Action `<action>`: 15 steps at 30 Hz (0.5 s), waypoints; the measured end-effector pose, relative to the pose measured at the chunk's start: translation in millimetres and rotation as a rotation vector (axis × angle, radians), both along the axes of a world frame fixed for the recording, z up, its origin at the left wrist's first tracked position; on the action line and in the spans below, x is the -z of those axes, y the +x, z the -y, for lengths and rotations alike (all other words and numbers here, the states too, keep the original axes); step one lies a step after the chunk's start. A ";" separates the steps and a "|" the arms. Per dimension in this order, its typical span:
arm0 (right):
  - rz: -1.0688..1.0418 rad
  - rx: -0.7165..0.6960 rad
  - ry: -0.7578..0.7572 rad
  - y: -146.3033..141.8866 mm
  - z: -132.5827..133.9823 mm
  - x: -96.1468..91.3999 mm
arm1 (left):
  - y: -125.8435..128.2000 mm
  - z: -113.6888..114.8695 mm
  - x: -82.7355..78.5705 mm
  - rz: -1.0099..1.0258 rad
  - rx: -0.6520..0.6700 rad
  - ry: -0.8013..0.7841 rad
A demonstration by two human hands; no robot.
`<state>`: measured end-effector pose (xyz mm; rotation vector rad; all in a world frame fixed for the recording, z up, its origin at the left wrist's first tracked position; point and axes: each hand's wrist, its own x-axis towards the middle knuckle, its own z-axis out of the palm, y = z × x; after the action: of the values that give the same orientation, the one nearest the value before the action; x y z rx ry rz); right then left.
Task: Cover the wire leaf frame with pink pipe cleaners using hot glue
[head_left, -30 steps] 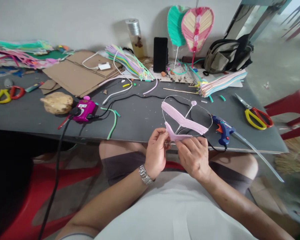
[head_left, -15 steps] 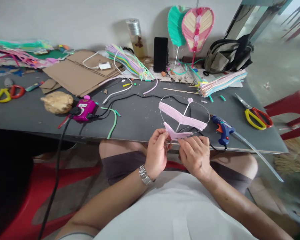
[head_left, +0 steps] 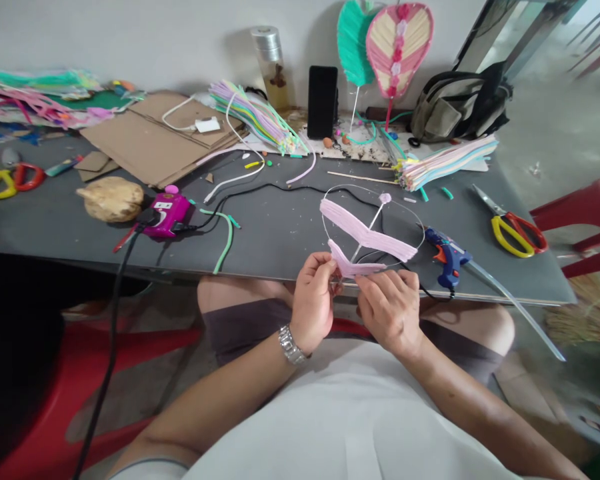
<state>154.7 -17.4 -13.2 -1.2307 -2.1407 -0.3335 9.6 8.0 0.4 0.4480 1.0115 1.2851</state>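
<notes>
At the table's front edge I hold a half-made fan: a thin round wire frame (head_left: pixel 423 223) with a white centre stick (head_left: pixel 376 219) and V-shaped bands of pink pipe cleaners (head_left: pixel 365 233). My left hand (head_left: pixel 314 300) pinches the left side of the lower pink band (head_left: pixel 347 267) between thumb and fingers. My right hand (head_left: pixel 391 308) is closed at that band's right side, knuckles up, its fingertips partly hidden. A small pink knob (head_left: pixel 385 198) tops the stick. Just right of the frame lies a blue glue gun (head_left: pixel 450 257) with a long clear glue stick (head_left: pixel 517 317).
Scissors (head_left: pixel 517 233) lie at the right, pipe-cleaner bundles (head_left: pixel 447 163) at the back. A magenta power socket (head_left: pixel 167 215) sits left, its black cable crossing the table (head_left: pixel 275 243). Two finished fans (head_left: pixel 400 50), a phone (head_left: pixel 323 103), a bottle (head_left: pixel 270 70) and a bag (head_left: pixel 457 107) line the wall.
The view has shifted slightly. Both hands keep the same grip on the fan, whose upper part has tipped a little to the right.
</notes>
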 end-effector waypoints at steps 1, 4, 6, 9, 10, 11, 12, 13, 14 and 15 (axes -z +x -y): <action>0.001 0.000 0.000 -0.2 0.0 -0.1 | -0.2 -0.4 0.3 0.001 -0.001 -0.001; -0.003 -0.005 0.004 -1.1 0.1 0.0 | -0.5 -1.9 0.8 0.006 -0.009 -0.011; -0.003 -0.008 0.022 -1.4 0.5 0.1 | -0.3 -2.7 0.4 0.013 -0.019 -0.015; -0.028 -0.035 0.050 -0.2 0.7 -0.4 | 0.8 -2.5 -1.1 0.040 -0.015 0.006; -0.050 -0.048 0.055 0.8 0.4 -0.8 | 1.3 -2.0 -1.9 0.047 -0.004 0.016; -0.076 -0.055 0.054 2.0 -0.1 -1.4 | 1.8 -1.4 -2.6 0.055 0.006 0.027; -0.100 -0.052 0.051 3.4 -1.0 -2.0 | 2.1 -0.6 -3.3 0.064 0.016 0.032; -0.119 -0.040 0.045 4.9 -2.2 -2.5 | 2.4 0.1 -4.0 0.074 0.025 0.033; -0.134 -0.022 0.042 6.5 -3.6 -2.9 | 2.6 0.9 -4.5 0.086 0.030 0.028; -0.145 -0.004 0.038 7.9 -5.3 -3.1 | 2.7 1.5 -5.0 0.098 0.029 0.023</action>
<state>162.6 -12.1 -10.1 -1.1927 -2.0040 -0.2732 12.2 6.6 5.4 0.4125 0.9057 1.2814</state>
